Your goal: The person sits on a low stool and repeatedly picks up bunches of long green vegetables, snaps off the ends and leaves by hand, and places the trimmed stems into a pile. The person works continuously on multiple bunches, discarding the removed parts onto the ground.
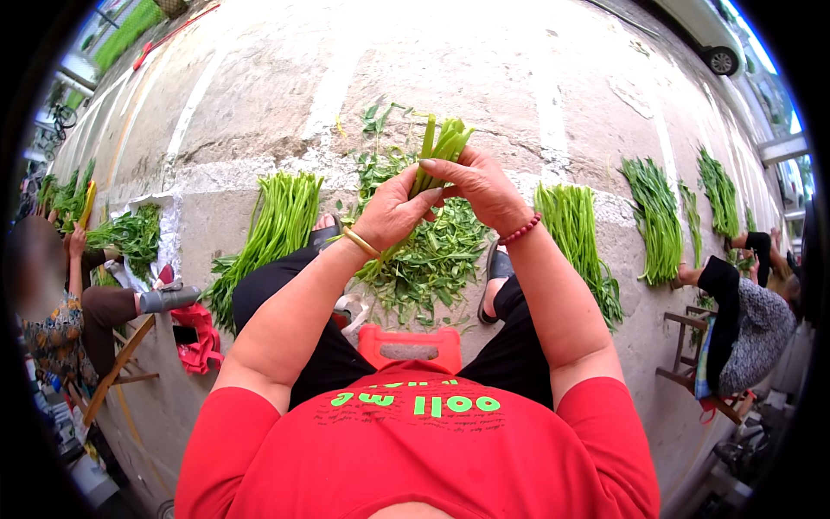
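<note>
Both hands hold one small bunch of green leafy-vegetable stems (447, 137) above the ground, its cut ends pointing away from me. My left hand (397, 206), with a yellowish bangle at the wrist, grips the bunch from the left. From the right, my right hand (478, 185) has thumb and fingers closed around the same stems; a dark red bead bracelet circles that wrist. Below the hands, a pile of loose leaves and trimmings (431, 266) lies between my feet. One heap of long stems (279, 227) rests at the left, another heap of stems (574, 227) at the right.
A red plastic seat (410, 338) shows between my legs. A person (58, 324) sits at the left beside a white sheet with greens (139, 237) and a pink bag (196, 340). At the right, another person (755, 331) sits near further bundles of greens (653, 220).
</note>
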A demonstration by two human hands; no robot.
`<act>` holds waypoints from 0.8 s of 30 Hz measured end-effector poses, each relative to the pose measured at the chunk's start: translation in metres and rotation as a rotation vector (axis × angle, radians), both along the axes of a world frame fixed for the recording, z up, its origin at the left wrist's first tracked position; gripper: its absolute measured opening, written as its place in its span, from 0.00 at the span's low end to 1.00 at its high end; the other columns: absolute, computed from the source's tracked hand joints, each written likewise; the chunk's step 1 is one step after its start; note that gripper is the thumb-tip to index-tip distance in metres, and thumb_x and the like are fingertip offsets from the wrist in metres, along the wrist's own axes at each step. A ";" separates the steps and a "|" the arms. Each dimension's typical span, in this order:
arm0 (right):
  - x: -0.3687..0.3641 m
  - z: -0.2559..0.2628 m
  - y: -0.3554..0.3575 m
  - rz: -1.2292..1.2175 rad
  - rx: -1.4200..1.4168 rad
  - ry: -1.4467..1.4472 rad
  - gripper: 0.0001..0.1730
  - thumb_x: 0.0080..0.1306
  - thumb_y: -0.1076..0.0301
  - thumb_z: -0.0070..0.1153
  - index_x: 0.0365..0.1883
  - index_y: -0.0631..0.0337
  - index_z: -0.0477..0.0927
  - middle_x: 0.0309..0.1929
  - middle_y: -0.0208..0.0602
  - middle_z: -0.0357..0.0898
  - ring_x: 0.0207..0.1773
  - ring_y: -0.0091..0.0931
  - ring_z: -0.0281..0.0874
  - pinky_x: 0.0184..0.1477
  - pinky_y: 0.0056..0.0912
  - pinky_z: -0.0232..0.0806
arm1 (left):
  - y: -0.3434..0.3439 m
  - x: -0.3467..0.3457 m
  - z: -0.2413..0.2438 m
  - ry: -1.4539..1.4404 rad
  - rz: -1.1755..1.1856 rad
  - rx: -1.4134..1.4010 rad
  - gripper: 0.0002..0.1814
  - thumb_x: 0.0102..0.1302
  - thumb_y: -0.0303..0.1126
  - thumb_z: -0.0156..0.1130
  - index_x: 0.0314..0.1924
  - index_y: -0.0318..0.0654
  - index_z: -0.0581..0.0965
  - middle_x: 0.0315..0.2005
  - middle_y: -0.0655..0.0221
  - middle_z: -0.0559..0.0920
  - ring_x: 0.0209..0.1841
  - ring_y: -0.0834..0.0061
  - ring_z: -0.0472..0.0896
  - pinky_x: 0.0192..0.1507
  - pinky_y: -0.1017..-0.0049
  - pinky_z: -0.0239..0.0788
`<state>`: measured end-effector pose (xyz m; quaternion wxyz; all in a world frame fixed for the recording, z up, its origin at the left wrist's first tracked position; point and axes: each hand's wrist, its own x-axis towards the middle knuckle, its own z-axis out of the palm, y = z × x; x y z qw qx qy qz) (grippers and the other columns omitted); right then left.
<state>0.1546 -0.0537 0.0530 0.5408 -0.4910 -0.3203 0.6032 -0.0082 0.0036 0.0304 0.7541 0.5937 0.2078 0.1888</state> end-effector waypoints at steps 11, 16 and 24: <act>0.012 0.005 -0.001 0.176 0.102 -0.011 0.10 0.64 0.66 0.59 0.39 0.62 0.82 0.32 0.32 0.82 0.30 0.21 0.77 0.32 0.23 0.71 | 0.006 -0.010 0.018 -0.004 -0.059 -0.297 0.18 0.75 0.39 0.46 0.57 0.39 0.71 0.42 0.64 0.82 0.35 0.77 0.81 0.39 0.78 0.74; 0.007 -0.004 0.000 0.117 0.074 0.018 0.10 0.64 0.67 0.56 0.41 0.62 0.81 0.34 0.31 0.82 0.33 0.21 0.78 0.36 0.25 0.71 | 0.001 -0.006 0.005 0.038 0.050 -0.183 0.16 0.75 0.38 0.46 0.54 0.38 0.72 0.38 0.67 0.83 0.33 0.80 0.81 0.36 0.80 0.75; 0.002 -0.011 0.000 0.024 0.039 -0.012 0.10 0.65 0.66 0.55 0.41 0.61 0.80 0.36 0.30 0.82 0.37 0.20 0.79 0.43 0.25 0.70 | 0.009 -0.005 -0.016 0.037 0.283 0.036 0.13 0.74 0.37 0.47 0.49 0.38 0.75 0.30 0.72 0.80 0.29 0.84 0.78 0.32 0.81 0.72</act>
